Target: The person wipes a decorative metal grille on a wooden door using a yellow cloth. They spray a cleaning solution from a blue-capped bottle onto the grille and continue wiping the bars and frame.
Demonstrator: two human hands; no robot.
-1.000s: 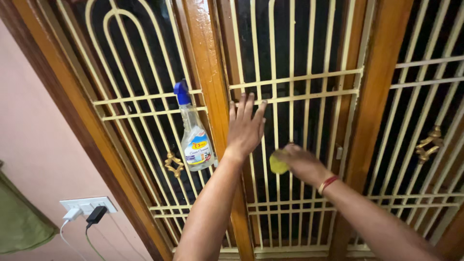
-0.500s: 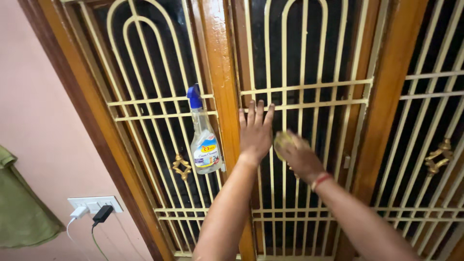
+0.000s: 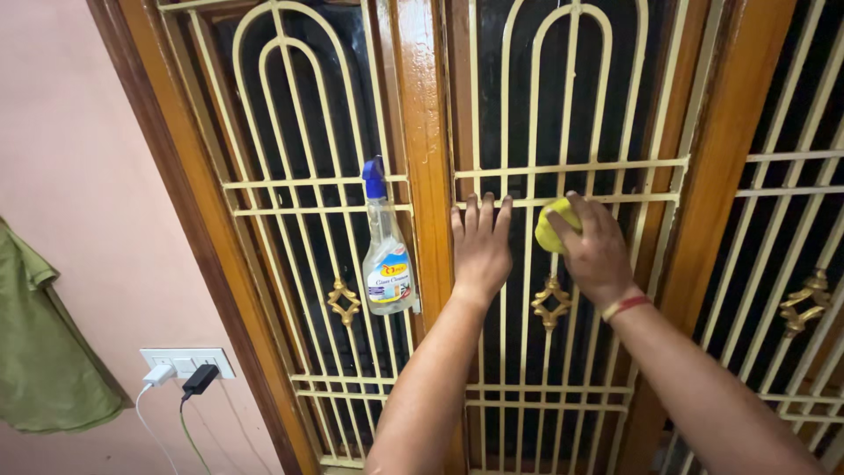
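Change since a second ago: the right hand (image 3: 596,249) has carried the yellow sponge (image 3: 553,225) up from the lower centre of the frame to the pair of crossbars at mid-height; the left hand (image 3: 481,249) has stayed flat on the grille, and the view has tilted upward, so the arch tops now show.
Sponge: centre-right of the frame, against the cream metal grille (image 3: 571,167) of the middle window panel, just under the crossbars and above a small brass ornament (image 3: 551,303).
Right hand: clenched around the sponge, knuckles outward, a red thread at the wrist, forearm rising from the lower right.
Left hand: released, palm and straight fingers pressed on the bars beside the wooden post (image 3: 424,149), fingertips reaching the crossbar; arm rising from the bottom centre.
Doing it well: probably best to press the sponge along each bar and into the crossbar joints, with the flat hand steadying the body.
Nearby: a spray bottle (image 3: 387,255) with a blue trigger hangs on the left panel's crossbars; lower left, a wall socket (image 3: 187,361) with two plugs and a green cloth (image 3: 48,352).
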